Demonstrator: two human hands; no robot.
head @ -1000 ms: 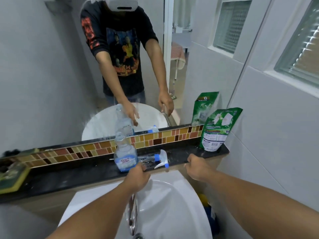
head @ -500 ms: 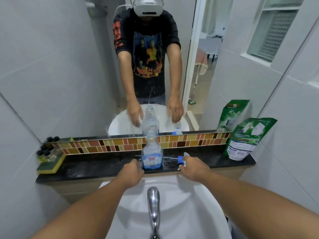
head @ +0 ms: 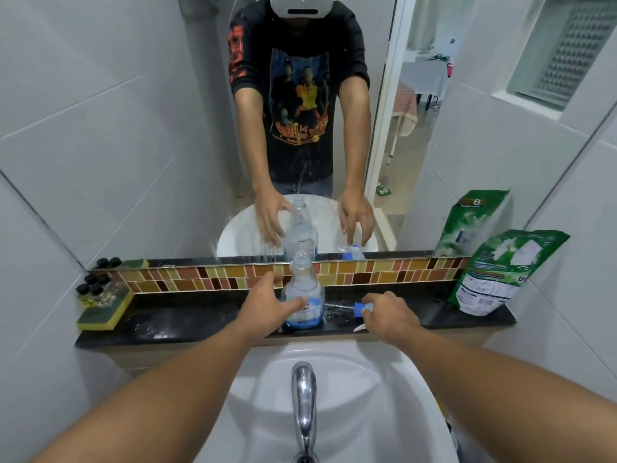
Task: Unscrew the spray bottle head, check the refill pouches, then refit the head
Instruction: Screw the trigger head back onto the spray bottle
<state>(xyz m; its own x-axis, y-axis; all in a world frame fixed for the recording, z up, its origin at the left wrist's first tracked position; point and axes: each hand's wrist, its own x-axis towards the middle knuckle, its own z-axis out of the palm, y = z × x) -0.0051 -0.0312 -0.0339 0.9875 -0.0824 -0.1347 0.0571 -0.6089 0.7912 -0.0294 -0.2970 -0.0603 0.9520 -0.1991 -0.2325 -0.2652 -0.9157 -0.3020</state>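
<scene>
The clear spray bottle [head: 304, 285] with a blue label stands headless, its neck open, on the black ledge [head: 200, 315] behind the basin. My left hand [head: 265, 307] wraps its left side, thumb across the label. The spray head [head: 359, 309], with a blue collar, a white trigger and a dip tube, lies on the ledge just right of the bottle. My right hand [head: 389, 315] covers it, fingers curled over it. A green refill pouch [head: 500, 272] leans against the wall at the ledge's right end; the mirror shows its reflection.
A yellow-green sponge [head: 103, 315] carrying small black-capped bottles [head: 95, 289] sits at the ledge's left end. The chrome tap [head: 303, 406] and white basin [head: 384, 396] lie directly below my arms. A mirror and a mosaic tile strip back the ledge.
My left hand rose from the ledge's front edge onto the bottle. My right hand slid left along the ledge onto the spray head. The view turned left and centred on the basin.
</scene>
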